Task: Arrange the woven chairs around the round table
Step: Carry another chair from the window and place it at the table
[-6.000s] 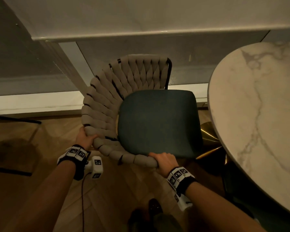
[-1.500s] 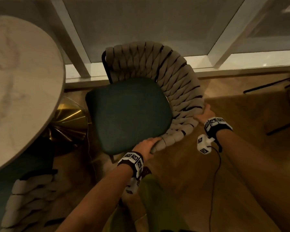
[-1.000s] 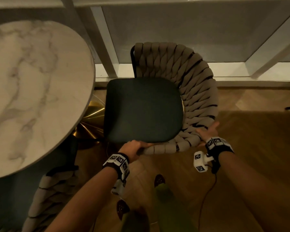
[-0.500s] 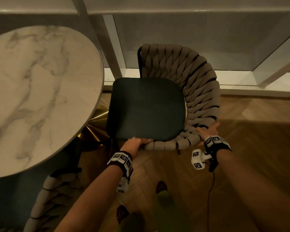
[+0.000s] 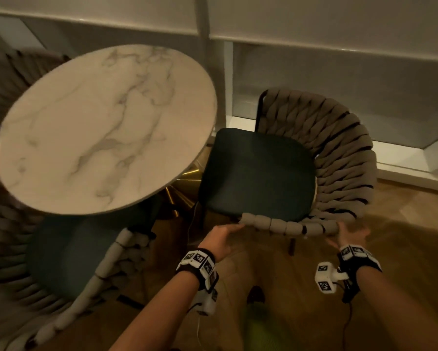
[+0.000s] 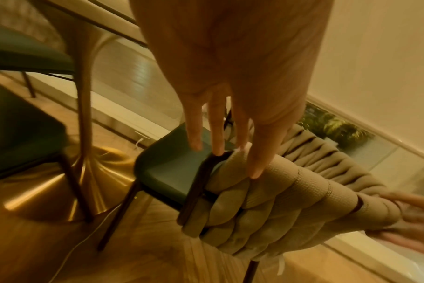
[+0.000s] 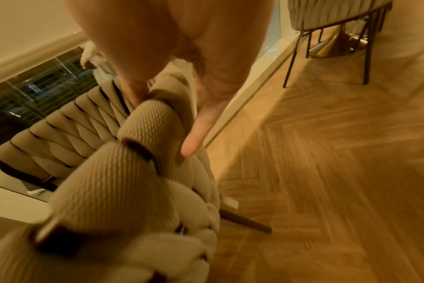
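Observation:
The woven chair [image 5: 339,153], with beige braided back and dark green seat, stands right of the round marble table [image 5: 98,127], its seat front near the table edge. My left hand [image 5: 220,236] touches the near end of the braided rim with straight fingers [image 6: 215,141] laid over the chair [image 6: 278,191]. My right hand [image 5: 349,234] is at the rim's near right corner. In the right wrist view that hand [image 7: 165,122] loosely straddles the chair's rim [image 7: 109,181] with straight fingers. A second woven chair [image 5: 73,262] sits tucked under the table at lower left.
The table's gold flared base [image 5: 185,188] is close to the chair's front legs. A thin white cable [image 6: 85,239] lies on the herringbone wood floor. A window sill [image 5: 415,178] runs behind the chair. Another woven chair [image 5: 10,79] is blurred at the far left.
Over the last second both hands went from gripping the chair's rim to straight, loose fingers on it. The view has swung left and back, showing the whole table and the second chair.

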The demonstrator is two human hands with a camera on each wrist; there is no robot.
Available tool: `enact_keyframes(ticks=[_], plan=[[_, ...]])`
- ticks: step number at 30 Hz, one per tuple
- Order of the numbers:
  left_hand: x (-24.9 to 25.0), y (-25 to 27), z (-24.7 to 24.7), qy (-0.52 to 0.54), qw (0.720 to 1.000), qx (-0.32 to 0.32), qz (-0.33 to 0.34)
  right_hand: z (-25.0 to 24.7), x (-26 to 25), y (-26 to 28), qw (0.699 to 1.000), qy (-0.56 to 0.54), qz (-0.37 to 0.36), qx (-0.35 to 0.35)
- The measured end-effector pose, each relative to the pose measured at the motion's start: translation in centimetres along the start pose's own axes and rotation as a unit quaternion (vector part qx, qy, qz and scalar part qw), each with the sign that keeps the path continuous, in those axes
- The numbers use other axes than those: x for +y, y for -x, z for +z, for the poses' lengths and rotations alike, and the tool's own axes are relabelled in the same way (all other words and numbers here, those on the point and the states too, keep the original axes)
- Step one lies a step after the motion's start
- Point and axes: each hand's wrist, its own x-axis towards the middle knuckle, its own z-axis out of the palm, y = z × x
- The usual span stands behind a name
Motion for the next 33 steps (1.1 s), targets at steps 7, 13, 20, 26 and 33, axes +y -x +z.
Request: enact_keyframes(ticks=[7, 13, 20, 26, 33], plan=[[-12.8, 18.3, -3.0, 0.014, 0.982, 0.147, -0.122, 5.2, 8.8, 12.7, 0.985, 0.141, -0.056, -0.085], [-25.1, 37.3, -6.5, 0.028, 0.949, 0.26, -0.176, 13.8, 16.6, 25.7, 0.931, 0.276, -0.137, -0.197], [-35.4, 52.4, -9.6, 0.058, 0.902, 0.344, -0.255, 23.9, 21.6, 40.4, 0.886, 0.31, -0.175, -0.296], [-41.2, 53.6, -13.8, 0.097, 0.889, 0.372, -0.25, 32.3, 25.5, 48.3, 0.887, 0.285, -0.158, -0.327], [-48.4, 50.1, -20.1, 0.106, 0.908, 0.359, -0.188, 39.7, 28.4, 51.9, 0.949, 0.241, -0.128, -0.155]])
